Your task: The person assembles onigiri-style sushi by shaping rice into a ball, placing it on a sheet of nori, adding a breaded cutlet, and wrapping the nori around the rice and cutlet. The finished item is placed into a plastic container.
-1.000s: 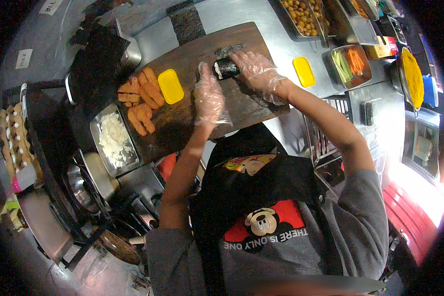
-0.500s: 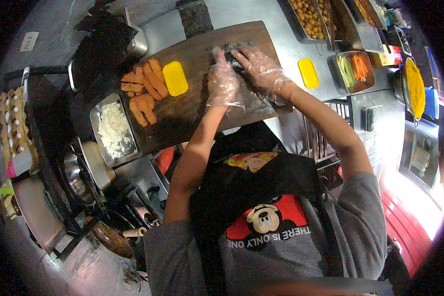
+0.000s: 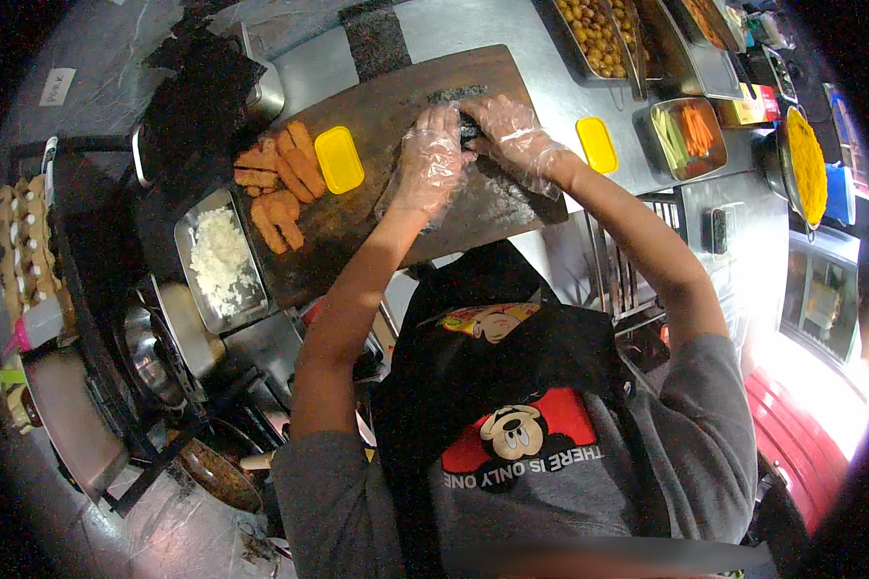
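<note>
Both my hands wear clear plastic gloves and work together over a dark wooden cutting board [image 3: 396, 96]. A dark sheet, seaweed by its look [image 3: 468, 127], lies between them, mostly covered by the gloves. My left hand [image 3: 429, 159] presses on its left side, fingers together and bent over it. From the right, my right hand [image 3: 512, 135] curls its fingers over the same sheet, its thumb close to the left hand. What may be wrapped inside is hidden. Left of the hands sit a yellow rectangular mould or lid [image 3: 339, 160] and several breaded fried strips [image 3: 278, 174].
A metal tray of white rice-like food [image 3: 220, 256] stands at the board's left. On the right are a second yellow rectangular piece [image 3: 597, 145], a tray of green and orange sticks [image 3: 684, 135], a tray of small round brown food [image 3: 594, 39] and a bowl of yellow shreds [image 3: 803, 166].
Both hands have drawn slightly toward me, and their fingers, stretched flatter before, are now more bent over the dark sheet. My left elbow has swung outward to the left.
</note>
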Action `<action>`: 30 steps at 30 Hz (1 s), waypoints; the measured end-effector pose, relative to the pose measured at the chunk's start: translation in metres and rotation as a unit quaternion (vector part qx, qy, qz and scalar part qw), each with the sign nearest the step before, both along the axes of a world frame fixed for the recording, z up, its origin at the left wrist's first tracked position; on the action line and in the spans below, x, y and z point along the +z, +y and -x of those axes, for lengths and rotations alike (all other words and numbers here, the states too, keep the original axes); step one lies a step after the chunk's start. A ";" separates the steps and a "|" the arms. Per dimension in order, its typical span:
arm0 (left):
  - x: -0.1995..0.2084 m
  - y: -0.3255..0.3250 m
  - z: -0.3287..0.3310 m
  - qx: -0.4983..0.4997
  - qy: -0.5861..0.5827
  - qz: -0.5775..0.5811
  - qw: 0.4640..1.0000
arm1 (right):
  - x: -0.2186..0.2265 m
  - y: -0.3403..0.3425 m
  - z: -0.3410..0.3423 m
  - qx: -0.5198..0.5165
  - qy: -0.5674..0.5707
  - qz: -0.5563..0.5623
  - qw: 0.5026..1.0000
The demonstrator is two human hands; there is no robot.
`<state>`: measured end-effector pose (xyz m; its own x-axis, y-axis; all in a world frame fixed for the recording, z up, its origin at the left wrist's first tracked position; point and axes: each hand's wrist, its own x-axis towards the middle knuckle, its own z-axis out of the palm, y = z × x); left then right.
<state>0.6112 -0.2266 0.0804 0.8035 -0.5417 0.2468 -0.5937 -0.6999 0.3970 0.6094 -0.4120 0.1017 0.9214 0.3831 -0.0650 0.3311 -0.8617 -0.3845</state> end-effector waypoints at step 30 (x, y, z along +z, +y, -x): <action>0.021 0.005 -0.038 -0.066 0.069 -0.178 0.979 | 0.010 0.007 0.007 0.096 -0.183 0.119 0.971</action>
<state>0.6497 -0.2216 0.1019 0.7328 -0.6753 -0.0834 -0.6464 -0.7292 0.2247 0.6026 -0.4049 0.1118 0.8129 0.5639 0.1456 0.5710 -0.8209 -0.0083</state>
